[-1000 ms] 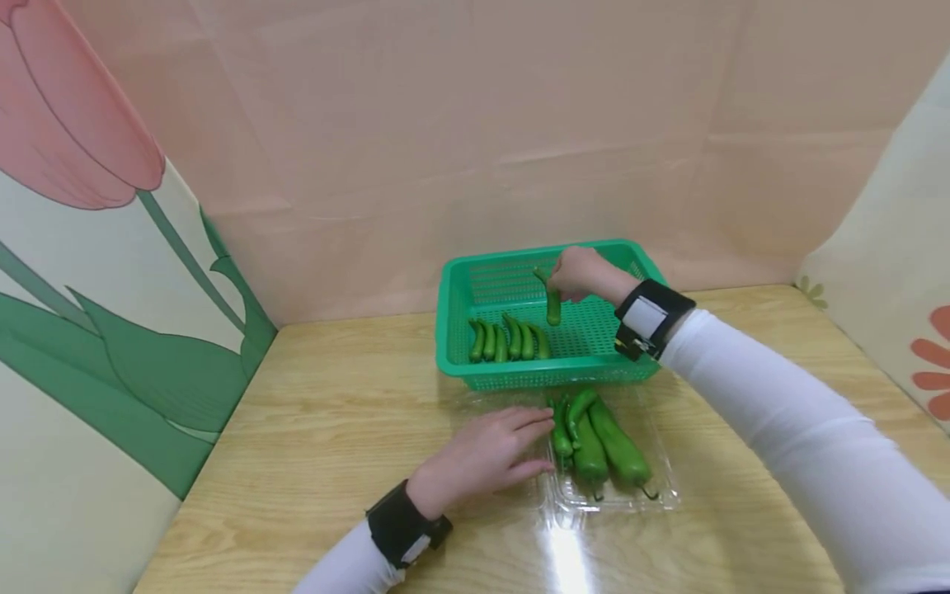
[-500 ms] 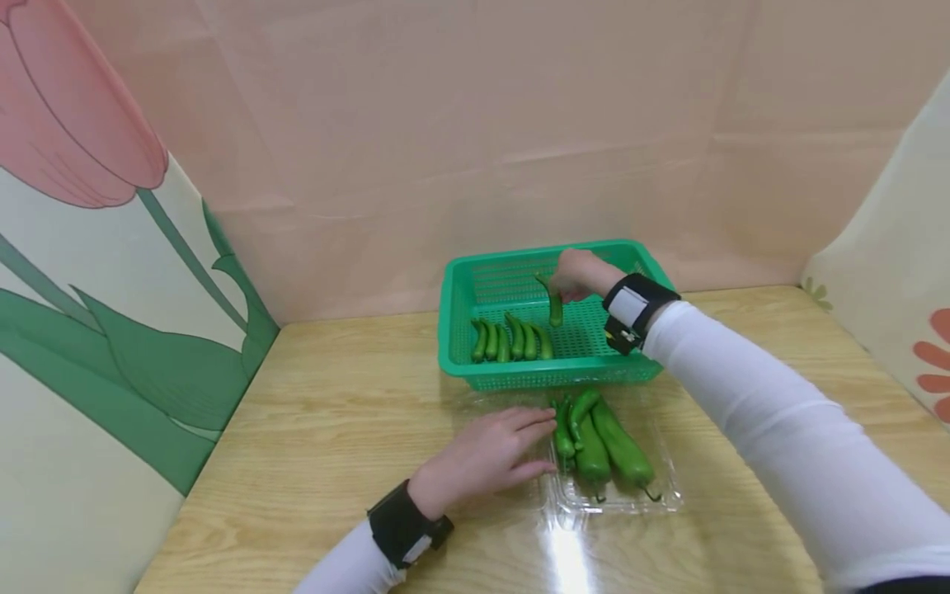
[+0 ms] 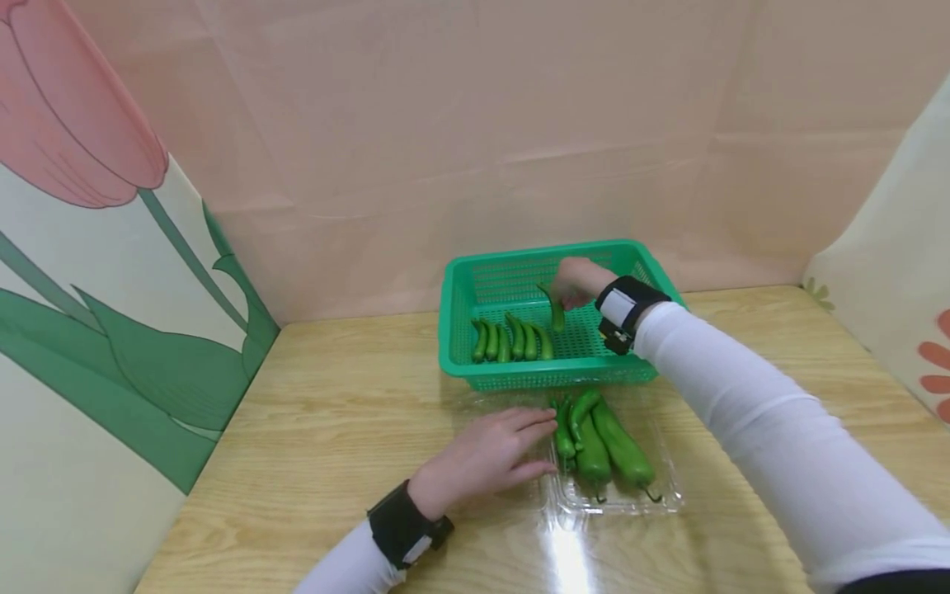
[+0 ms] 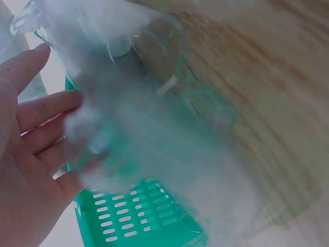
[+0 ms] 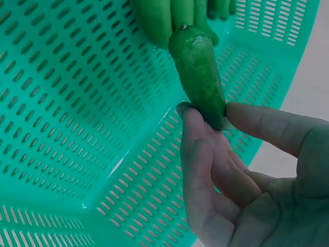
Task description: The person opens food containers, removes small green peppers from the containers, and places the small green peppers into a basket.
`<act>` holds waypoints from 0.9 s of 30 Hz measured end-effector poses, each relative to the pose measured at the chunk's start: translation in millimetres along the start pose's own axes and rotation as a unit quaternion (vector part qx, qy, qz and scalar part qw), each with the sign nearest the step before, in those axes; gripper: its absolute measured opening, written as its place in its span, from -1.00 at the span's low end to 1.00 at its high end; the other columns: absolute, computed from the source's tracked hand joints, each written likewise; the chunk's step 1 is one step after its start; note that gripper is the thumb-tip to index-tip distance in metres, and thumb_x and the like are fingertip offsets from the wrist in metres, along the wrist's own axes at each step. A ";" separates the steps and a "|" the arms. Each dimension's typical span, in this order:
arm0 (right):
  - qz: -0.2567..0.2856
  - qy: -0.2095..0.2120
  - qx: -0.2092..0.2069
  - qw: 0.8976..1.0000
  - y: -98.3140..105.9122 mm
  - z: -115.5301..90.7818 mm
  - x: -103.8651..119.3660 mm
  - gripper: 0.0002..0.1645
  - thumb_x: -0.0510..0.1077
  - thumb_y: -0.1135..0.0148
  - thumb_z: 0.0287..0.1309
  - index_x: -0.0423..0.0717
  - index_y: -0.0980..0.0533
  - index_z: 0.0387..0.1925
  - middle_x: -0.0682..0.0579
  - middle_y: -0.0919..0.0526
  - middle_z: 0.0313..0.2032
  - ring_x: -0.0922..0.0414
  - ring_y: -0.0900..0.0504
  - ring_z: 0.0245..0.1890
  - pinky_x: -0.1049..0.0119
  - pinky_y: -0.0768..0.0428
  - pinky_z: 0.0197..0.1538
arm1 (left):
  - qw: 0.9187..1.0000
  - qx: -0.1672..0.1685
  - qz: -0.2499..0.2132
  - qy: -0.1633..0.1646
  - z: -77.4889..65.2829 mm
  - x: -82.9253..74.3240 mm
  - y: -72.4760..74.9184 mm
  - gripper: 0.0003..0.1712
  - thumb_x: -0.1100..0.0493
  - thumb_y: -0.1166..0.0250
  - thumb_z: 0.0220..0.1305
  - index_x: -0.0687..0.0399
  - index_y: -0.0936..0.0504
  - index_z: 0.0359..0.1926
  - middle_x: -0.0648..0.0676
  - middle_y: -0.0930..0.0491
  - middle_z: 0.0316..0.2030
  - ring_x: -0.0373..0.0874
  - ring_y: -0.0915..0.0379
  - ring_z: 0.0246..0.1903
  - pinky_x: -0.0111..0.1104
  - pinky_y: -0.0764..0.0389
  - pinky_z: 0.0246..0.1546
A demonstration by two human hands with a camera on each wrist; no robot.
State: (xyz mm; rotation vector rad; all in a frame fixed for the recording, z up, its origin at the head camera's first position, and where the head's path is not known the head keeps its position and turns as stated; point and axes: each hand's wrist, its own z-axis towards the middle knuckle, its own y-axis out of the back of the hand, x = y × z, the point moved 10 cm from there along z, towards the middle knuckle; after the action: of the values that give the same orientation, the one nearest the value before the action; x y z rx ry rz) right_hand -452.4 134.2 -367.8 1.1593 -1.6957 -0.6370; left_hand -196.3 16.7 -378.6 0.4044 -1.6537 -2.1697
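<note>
My right hand (image 3: pixel 581 281) is inside the green plastic basket (image 3: pixel 557 373), pinching a small green pepper (image 3: pixel 557 318) between thumb and fingers. In the right wrist view the held pepper (image 5: pixel 195 69) points away from the fingertips, over the slotted basket floor. A row of several similar green peppers (image 3: pixel 517 340) lies at the basket's front left. My left hand (image 3: pixel 486 456) lies with extended fingers at the left edge of a clear plastic container (image 3: pixel 664 497), touching or nearly touching it. Larger and smaller green peppers (image 3: pixel 622 452) fill that container.
The basket stands near the back of the wooden table (image 3: pixel 334 396), before a pink backdrop (image 3: pixel 356 165). In the left wrist view, blurred clear plastic (image 4: pixel 154 123) covers much of the scene. A tulip-printed panel (image 3: pixel 141 330) borders the left side.
My right hand has lowered slightly into the basket with the pepper, bringing it nearer the floor by the row. The left hand has stayed in place.
</note>
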 end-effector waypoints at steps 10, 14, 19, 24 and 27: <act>0.000 -0.002 0.030 1.000 -19.8 10.8 -9.4 -0.76 -0.29 -0.11 0.18 -0.37 -0.55 -0.17 -0.22 -0.59 -0.13 0.18 -0.57 -0.50 0.32 -0.67 -0.19 | 1.000 0.000 0.004 0.000 0.2 -1.0 0.5 -0.32 -0.26 -0.11 0.29 0.13 -0.47 0.20 0.10 -0.44 0.25 -0.13 -0.38 0.22 -0.42 -0.33 0.31; 0.007 -0.015 0.063 0.998 -29.8 18.2 -16.3 -0.65 -0.25 -0.08 0.25 -0.38 -0.47 0.01 -0.28 -0.48 0.06 0.20 -0.61 -0.48 0.31 -0.68 -0.10 | 1.000 0.003 0.007 0.000 0.0 -0.4 -1.1 -0.33 -0.26 -0.08 0.30 0.12 -0.46 0.21 0.09 -0.43 0.25 -0.14 -0.37 0.23 -0.43 -0.32 0.31; -0.017 -0.040 0.108 0.993 -38.3 25.6 -24.3 -0.57 -0.20 -0.05 0.28 -0.37 -0.40 0.11 -0.27 -0.49 0.06 0.17 -0.65 -0.42 0.33 -0.68 -0.09 | 1.000 0.006 0.007 0.002 -0.2 0.1 -2.1 -0.33 -0.26 -0.08 0.31 0.11 -0.46 0.21 0.09 -0.42 0.26 -0.15 -0.37 0.24 -0.43 -0.33 0.31; -0.027 -0.055 0.124 0.990 -41.4 26.9 -27.3 -0.54 -0.19 -0.16 0.20 -0.35 -0.43 0.10 -0.20 -0.66 -0.17 0.05 -0.70 -0.32 0.26 -0.70 -0.09 | 1.000 0.003 0.005 0.003 -0.1 -0.3 -0.7 -0.32 -0.26 -0.10 0.29 0.12 -0.46 0.21 0.09 -0.42 0.26 -0.14 -0.37 0.24 -0.42 -0.32 0.31; -0.020 -0.063 0.119 0.991 -41.7 27.8 -29.6 -0.51 -0.22 -0.22 0.13 -0.35 -0.43 0.09 -0.20 -0.69 -0.26 0.02 -0.72 -0.33 0.24 -0.72 -0.13 | 1.000 0.003 0.004 0.002 0.2 0.1 -0.9 -0.33 -0.26 -0.10 0.29 0.12 -0.46 0.21 0.09 -0.42 0.26 -0.14 -0.37 0.24 -0.42 -0.32 0.32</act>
State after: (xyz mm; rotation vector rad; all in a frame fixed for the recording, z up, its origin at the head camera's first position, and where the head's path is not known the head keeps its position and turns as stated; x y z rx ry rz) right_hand -457.6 141.2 -425.3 1.3476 -1.9001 -0.5528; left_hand -196.5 17.0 -379.4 0.4026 -1.6575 -2.1562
